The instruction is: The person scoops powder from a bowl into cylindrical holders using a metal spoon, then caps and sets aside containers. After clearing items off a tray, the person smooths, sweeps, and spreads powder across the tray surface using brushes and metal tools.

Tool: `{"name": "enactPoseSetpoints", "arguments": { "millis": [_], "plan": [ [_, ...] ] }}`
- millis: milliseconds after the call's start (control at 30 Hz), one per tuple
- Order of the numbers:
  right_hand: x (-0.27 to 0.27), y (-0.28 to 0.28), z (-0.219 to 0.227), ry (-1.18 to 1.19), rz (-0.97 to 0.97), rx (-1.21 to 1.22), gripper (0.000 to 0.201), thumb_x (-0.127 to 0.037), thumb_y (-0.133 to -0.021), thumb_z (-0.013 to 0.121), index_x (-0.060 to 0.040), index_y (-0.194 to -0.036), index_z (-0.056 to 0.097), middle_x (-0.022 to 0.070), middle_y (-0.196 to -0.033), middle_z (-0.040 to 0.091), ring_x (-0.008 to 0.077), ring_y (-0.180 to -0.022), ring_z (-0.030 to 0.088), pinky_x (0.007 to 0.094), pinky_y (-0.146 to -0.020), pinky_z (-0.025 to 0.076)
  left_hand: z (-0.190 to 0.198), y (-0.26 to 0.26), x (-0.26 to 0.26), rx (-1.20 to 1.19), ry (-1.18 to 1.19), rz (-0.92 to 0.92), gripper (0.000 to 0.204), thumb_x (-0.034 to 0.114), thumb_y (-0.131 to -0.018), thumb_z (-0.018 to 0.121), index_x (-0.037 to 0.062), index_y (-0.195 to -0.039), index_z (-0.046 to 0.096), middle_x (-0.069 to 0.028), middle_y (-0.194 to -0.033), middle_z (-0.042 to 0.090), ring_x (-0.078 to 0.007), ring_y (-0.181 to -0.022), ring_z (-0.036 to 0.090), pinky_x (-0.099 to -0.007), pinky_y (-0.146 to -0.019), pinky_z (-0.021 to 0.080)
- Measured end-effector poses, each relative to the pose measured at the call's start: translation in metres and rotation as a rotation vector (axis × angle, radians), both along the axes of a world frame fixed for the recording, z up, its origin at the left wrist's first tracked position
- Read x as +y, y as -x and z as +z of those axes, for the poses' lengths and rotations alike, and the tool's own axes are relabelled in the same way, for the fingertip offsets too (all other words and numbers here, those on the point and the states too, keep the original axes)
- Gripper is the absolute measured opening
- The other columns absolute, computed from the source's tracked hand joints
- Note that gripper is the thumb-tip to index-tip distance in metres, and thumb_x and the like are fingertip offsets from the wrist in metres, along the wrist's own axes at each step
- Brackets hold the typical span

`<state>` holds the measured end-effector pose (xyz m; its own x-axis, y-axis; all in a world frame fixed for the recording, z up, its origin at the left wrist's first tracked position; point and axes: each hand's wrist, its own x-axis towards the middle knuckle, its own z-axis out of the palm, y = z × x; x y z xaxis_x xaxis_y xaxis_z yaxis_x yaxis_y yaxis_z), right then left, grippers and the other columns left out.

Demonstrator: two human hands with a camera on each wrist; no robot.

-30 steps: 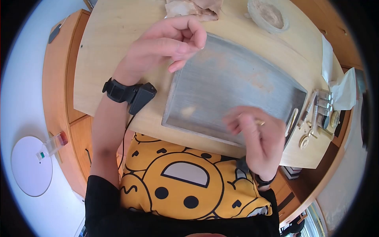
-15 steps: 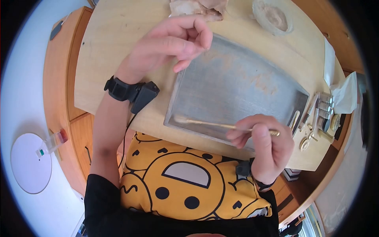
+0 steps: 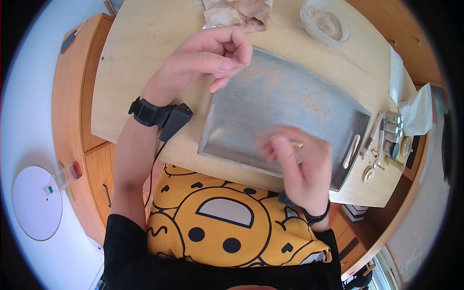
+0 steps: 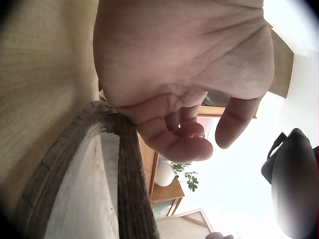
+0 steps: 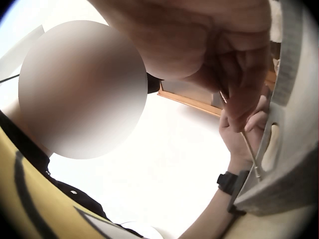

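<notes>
My right hand [image 3: 304,157] is over the near edge of a grey wooden tray [image 3: 290,104]. It pinches a slim gold-coloured rod [image 5: 249,149] between thumb and fingers. In the head view motion blurs the shaft, and a pale tip [image 3: 219,133] shows low over the tray's left end. At the tray's far left corner is my left hand [image 3: 205,58], its fingers loosely bent and holding nothing. The left wrist view has the side of that left hand [image 4: 184,55] against the tray's rim [image 4: 132,169]. Brownish powder [image 3: 309,104] streaks the tray's floor.
Beyond the tray stand a glass bowl of powder [image 3: 325,23] and a crumpled brown-stained sheet [image 3: 237,14]. Small jars [image 3: 392,126] and brass pieces [image 3: 369,174] sit to the right. A yellow cushion [image 3: 224,227] lies on the lap.
My right hand first moved right, bringing the rod into clearer view, then swung back left, and is blurred again. The left hand has stayed at the tray's corner.
</notes>
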<state>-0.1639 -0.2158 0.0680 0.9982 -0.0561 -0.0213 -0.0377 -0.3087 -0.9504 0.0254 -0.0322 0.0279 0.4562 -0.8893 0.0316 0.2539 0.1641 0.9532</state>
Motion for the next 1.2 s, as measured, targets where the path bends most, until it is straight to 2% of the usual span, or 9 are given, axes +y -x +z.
{"name": "enactPoseSetpoints", "arguments": {
  "millis": [100, 167, 300, 433, 533, 667, 733, 933, 1200],
  "plan": [
    [0.002, 0.0, 0.006, 0.029, -0.216, -0.083, 0.017, -0.008, -0.097, 0.058, 0.004, -0.093, 0.068, 0.0124, -0.08, 0.071, 0.0194, -0.065, 0.068, 0.0278, -0.06, 0.053, 0.003, 0.0, 0.001, -0.008, -0.024, -0.008, 0.032, 0.028, -0.082, 0.06, -0.0003, -0.095, 0.05, -0.0028, -0.08, 0.044, -0.0071, -0.056, 0.04, -0.0196, -0.044, 0.039],
    [-0.004, 0.006, 0.013, -0.197, -0.13, 0.034, 0.018, -0.008, -0.097, 0.057, 0.0037, -0.091, 0.069, 0.0107, -0.079, 0.071, 0.0189, -0.065, 0.068, 0.0275, -0.06, 0.053, 0.001, -0.001, 0.001, -0.014, -0.028, -0.012, 0.032, 0.027, -0.082, 0.06, -0.0004, -0.095, 0.05, -0.0028, -0.08, 0.044, -0.0071, -0.056, 0.04, -0.0197, -0.044, 0.039],
    [0.0, 0.0, -0.003, 0.136, 0.049, -0.116, 0.019, -0.007, -0.098, 0.056, 0.004, -0.091, 0.069, 0.0102, -0.077, 0.07, 0.017, -0.063, 0.067, 0.0266, -0.059, 0.052, -0.007, -0.004, 0.0, 0.018, 0.065, -0.024, 0.024, 0.021, -0.086, 0.058, 0.0004, -0.098, 0.055, -0.0013, -0.078, 0.053, -0.0065, -0.051, 0.048, -0.02, -0.049, 0.041],
    [0.001, 0.0, 0.004, -0.063, -0.167, -0.136, 0.016, -0.006, -0.097, 0.057, 0.004, -0.09, 0.068, 0.0127, -0.076, 0.069, 0.0226, -0.063, 0.067, 0.0297, -0.058, 0.052, -0.004, -0.004, 0.001, 0.002, 0.014, -0.018, 0.027, 0.024, -0.085, 0.058, 0.0007, -0.098, 0.054, -0.0006, -0.075, 0.051, -0.0074, -0.051, 0.049, -0.021, -0.049, 0.041],
    [0.003, 0.007, 0.007, -0.143, -0.026, 0.043, 0.018, -0.007, -0.098, 0.056, 0.0044, -0.091, 0.068, 0.0127, -0.077, 0.069, 0.0206, -0.063, 0.067, 0.0291, -0.058, 0.052, -0.009, -0.007, 0.0, 0.023, 0.082, -0.044, 0.03, 0.026, -0.085, 0.059, 0.0006, -0.098, 0.053, -0.0004, -0.073, 0.049, -0.0078, -0.051, 0.048, -0.0216, -0.049, 0.04],
    [0.003, -0.007, -0.013, 0.068, -0.041, -0.127, 0.021, -0.009, -0.099, 0.055, 0.0043, -0.09, 0.068, 0.0104, -0.078, 0.071, 0.0158, -0.065, 0.067, 0.0268, -0.058, 0.052, -0.011, -0.009, -0.001, 0.015, 0.083, -0.046, 0.031, 0.027, -0.085, 0.059, 0.0003, -0.099, 0.052, 0.0, -0.07, 0.047, -0.008, -0.051, 0.046, -0.0216, -0.049, 0.039],
    [0.005, -0.008, -0.008, -0.069, -0.323, -0.22, 0.019, -0.008, -0.098, 0.055, 0.0035, -0.091, 0.067, 0.012, -0.077, 0.069, 0.0205, -0.063, 0.067, 0.0284, -0.058, 0.051, -0.011, -0.007, -0.002, 0.07, 0.111, -0.046, 0.032, 0.028, -0.084, 0.063, 0.0012, -0.095, 0.05, -0.0011, -0.077, 0.04, -0.0065, -0.063, 0.04, -0.019, -0.043, 0.039],
    [0.001, -0.002, -0.015, -0.033, -0.12, -0.165, 0.018, -0.009, -0.098, 0.055, 0.0034, -0.094, 0.068, 0.0142, -0.075, 0.067, 0.0228, -0.061, 0.066, 0.0311, -0.057, 0.051, -0.007, -0.003, -0.003, 0.107, 0.088, 0.002, 0.033, 0.029, -0.083, 0.066, 0.0027, -0.094, 0.048, -0.0014, -0.078, 0.04, -0.0068, -0.064, 0.04, -0.0187, -0.043, 0.039],
    [-0.009, -0.001, -0.016, -0.135, -0.263, -0.196, 0.018, -0.011, -0.097, 0.057, 0.0026, -0.091, 0.067, 0.0139, -0.07, 0.065, 0.028, -0.058, 0.063, 0.0327, -0.057, 0.049, -0.005, -0.001, -0.006, 0.12, 0.117, -0.007, 0.03, 0.024, -0.083, 0.065, 0.002, -0.095, 0.049, -0.0019, -0.079, 0.041, -0.0076, -0.064, 0.041, -0.0201, -0.045, 0.039]
  ]
}}
